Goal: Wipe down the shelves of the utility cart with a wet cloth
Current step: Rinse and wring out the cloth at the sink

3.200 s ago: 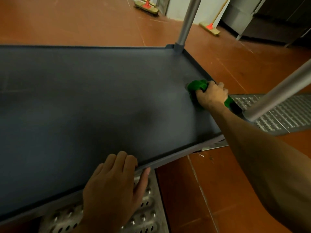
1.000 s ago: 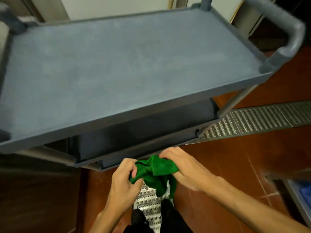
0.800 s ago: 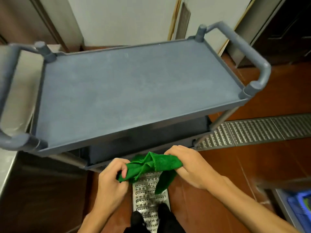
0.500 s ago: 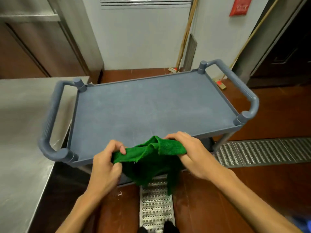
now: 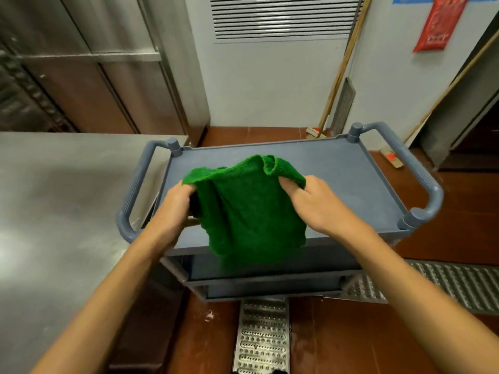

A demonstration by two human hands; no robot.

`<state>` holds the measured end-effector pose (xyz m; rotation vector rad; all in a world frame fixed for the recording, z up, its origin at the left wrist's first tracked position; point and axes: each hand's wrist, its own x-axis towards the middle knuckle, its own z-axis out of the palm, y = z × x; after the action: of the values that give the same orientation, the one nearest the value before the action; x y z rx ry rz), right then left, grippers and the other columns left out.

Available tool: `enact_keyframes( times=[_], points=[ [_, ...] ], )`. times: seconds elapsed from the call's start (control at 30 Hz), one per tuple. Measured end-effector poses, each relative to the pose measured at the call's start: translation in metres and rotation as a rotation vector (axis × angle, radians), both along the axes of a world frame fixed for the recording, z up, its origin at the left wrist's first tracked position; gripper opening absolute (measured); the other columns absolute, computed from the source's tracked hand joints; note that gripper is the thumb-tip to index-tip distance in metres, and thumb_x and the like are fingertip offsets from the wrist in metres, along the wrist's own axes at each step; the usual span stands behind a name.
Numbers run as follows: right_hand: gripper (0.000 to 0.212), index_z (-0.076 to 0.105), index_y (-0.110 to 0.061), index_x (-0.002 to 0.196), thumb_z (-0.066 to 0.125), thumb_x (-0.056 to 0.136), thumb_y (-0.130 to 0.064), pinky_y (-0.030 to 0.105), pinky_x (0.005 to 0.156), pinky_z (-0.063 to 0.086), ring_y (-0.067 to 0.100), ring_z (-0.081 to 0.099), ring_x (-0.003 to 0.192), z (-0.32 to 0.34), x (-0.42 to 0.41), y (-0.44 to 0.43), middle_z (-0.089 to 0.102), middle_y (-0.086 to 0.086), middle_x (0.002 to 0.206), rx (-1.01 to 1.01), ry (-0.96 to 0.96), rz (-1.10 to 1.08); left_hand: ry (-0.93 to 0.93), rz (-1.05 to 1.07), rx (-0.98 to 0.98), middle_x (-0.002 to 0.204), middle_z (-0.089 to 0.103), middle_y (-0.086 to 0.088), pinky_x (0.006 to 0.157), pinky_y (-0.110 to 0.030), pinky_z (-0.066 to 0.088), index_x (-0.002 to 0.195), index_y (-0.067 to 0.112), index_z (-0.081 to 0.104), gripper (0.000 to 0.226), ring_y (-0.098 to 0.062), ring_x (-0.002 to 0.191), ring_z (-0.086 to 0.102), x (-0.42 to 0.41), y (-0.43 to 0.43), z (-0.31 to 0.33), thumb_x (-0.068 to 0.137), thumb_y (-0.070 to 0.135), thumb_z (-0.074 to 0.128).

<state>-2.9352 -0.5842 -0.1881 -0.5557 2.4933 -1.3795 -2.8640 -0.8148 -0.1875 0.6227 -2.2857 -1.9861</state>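
Observation:
A grey-blue utility cart (image 5: 337,168) stands in front of me, its top shelf bare and two lower shelves partly visible beneath. I hold a green cloth (image 5: 248,211) spread out in the air above the near part of the top shelf. My left hand (image 5: 175,206) grips the cloth's left edge and my right hand (image 5: 313,203) grips its right upper edge. The cloth hangs down between them, covering the near rim of the shelf.
A stainless steel counter (image 5: 54,211) runs along my left, close to the cart's left handle (image 5: 135,190). Metal floor drain grates (image 5: 262,336) lie below and to the right. Brooms (image 5: 337,76) lean on the far wall behind the cart.
I rose from wiping the lower shelf with my right hand. Both hands took the cloth, lifted it from below the cart to above the top shelf and spread it out wider.

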Motion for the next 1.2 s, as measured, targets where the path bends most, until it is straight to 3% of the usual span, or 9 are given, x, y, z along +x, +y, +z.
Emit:
enact_keyframes(
  times=[0.27,0.37,0.43,0.57,0.63,0.77,0.9,1.07,1.2],
  points=[
    [0.094,0.065,-0.004,0.083,0.026,0.077,-0.089,0.035,0.071,0.045,0.026,0.061,0.071,0.004,-0.024,-0.016,0.063,0.010,0.071,0.121,-0.253,-0.017,-0.200,0.097,0.249,0.115,0.064,0.002,0.102,-0.049,0.037,0.123,0.030,0.054,0.055,-0.023,0.105,0.062,0.006,-0.005,-0.007,0.093,0.069,0.029],
    [0.103,0.059,-0.012,0.134,0.041,0.071,-0.091,0.041,0.108,0.040,0.024,0.056,0.125,-0.005,-0.033,-0.013,0.058,0.007,0.139,0.103,-0.445,0.038,-0.187,0.206,0.398,0.120,0.072,-0.002,0.092,-0.050,0.049,0.121,0.026,0.065,0.057,-0.028,0.108,0.067,0.013,-0.002,-0.010,0.096,0.064,0.031],
    [0.099,0.051,-0.019,0.142,0.061,0.068,-0.083,0.044,0.116,0.034,0.022,0.044,0.138,-0.007,-0.030,-0.011,0.041,0.000,0.154,0.018,-0.551,0.130,-0.239,0.250,0.403,0.116,0.075,-0.007,0.085,-0.048,0.053,0.121,0.022,0.066,0.067,-0.032,0.105,0.069,0.023,-0.002,-0.009,0.094,0.068,0.027],
    [0.046,0.066,-0.017,0.121,0.080,0.080,-0.032,0.027,0.089,0.055,0.010,0.068,0.107,-0.015,-0.023,-0.010,0.072,-0.005,0.117,-0.144,-0.678,0.329,-0.261,0.314,0.436,0.114,0.074,-0.013,0.080,-0.040,0.051,0.123,0.014,0.065,0.071,-0.032,0.101,0.070,0.048,-0.007,-0.008,0.095,0.067,0.027],
    [0.072,0.047,-0.015,0.141,0.081,0.077,-0.009,0.026,0.087,0.051,0.014,0.063,0.113,-0.014,-0.014,-0.013,0.061,0.003,0.129,-0.196,-0.697,0.348,-0.213,0.309,0.483,0.115,0.073,-0.018,0.080,-0.040,0.050,0.120,0.008,0.066,0.068,-0.034,0.096,0.072,0.066,-0.012,-0.004,0.096,0.060,0.030],
    [0.112,0.017,-0.035,0.151,0.089,0.068,-0.015,0.030,0.098,0.037,0.022,0.030,0.145,0.000,0.012,-0.027,0.030,0.013,0.156,-0.021,-0.461,0.414,-0.179,0.335,0.570,0.121,0.071,-0.018,0.087,-0.045,0.051,0.127,0.009,0.063,0.066,-0.035,0.102,0.071,0.113,-0.031,0.002,0.095,0.059,0.034],
    [0.087,0.040,-0.036,0.138,0.090,0.067,-0.026,0.030,0.104,0.038,0.010,0.039,0.132,0.012,0.052,-0.050,0.041,-0.010,0.147,0.298,-0.004,0.741,-0.146,0.435,0.626,0.127,0.067,-0.021,0.085,-0.047,0.055,0.137,0.007,0.056,0.061,-0.037,0.106,0.068,0.168,-0.041,0.007,0.098,0.051,0.038],
    [0.050,0.054,-0.018,0.133,0.073,0.088,-0.031,0.033,0.086,0.041,0.027,0.050,0.114,0.009,0.125,-0.092,0.053,0.006,0.117,0.504,0.408,0.798,-0.038,0.509,0.742,0.119,0.069,-0.024,0.071,-0.053,0.062,0.112,0.012,0.061,0.046,-0.038,0.095,0.074,0.261,-0.050,0.020,0.070,0.030,0.069],
    [0.044,0.059,-0.006,0.128,0.067,0.092,-0.032,0.037,0.100,0.041,0.028,0.044,0.118,0.013,0.185,-0.118,0.046,0.008,0.123,0.338,0.507,0.756,0.110,0.600,0.760,0.141,0.054,-0.027,0.101,-0.049,0.050,0.136,-0.003,0.049,0.075,-0.039,0.121,0.061,0.360,-0.056,0.036,0.067,0.025,0.062]
  ],
)
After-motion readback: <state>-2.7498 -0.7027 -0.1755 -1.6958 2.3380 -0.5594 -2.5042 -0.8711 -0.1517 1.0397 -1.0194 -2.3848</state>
